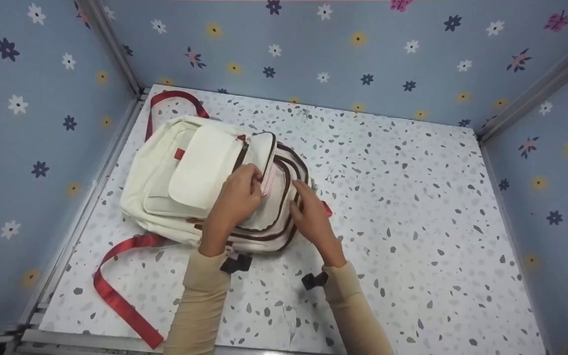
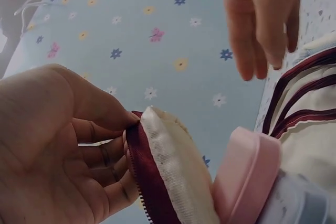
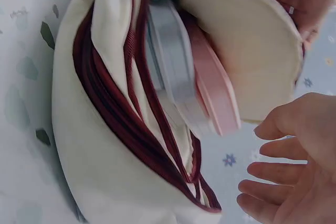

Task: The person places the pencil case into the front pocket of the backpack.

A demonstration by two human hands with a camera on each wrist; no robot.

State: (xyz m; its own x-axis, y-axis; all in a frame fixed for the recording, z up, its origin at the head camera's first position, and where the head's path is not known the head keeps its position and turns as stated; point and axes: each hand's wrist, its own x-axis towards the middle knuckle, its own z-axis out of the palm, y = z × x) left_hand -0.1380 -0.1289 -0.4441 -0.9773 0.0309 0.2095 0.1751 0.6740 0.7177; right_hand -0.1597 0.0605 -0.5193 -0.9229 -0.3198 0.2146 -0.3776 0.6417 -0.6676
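Evidently the left hand [image 1: 234, 197] pinches the zip-edged flap [image 2: 163, 177] of the cream backpack [image 1: 165, 182], lying on the speckled table [image 1: 412, 222], holding it open to expose the pink case [image 3: 212, 77], while the right hand [image 1: 311, 217] hovers beside, fingers relaxed.

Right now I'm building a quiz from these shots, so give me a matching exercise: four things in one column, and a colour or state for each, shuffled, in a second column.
Things:
1. backpack
2. long strap
3. left hand
4. right hand

Colour or state:
A. red, lying on the speckled table
B. open, holding nothing
C. cream with dark red zip trim
D. pinching the unzipped pocket flap

Pairs: 1-C, 2-A, 3-D, 4-B
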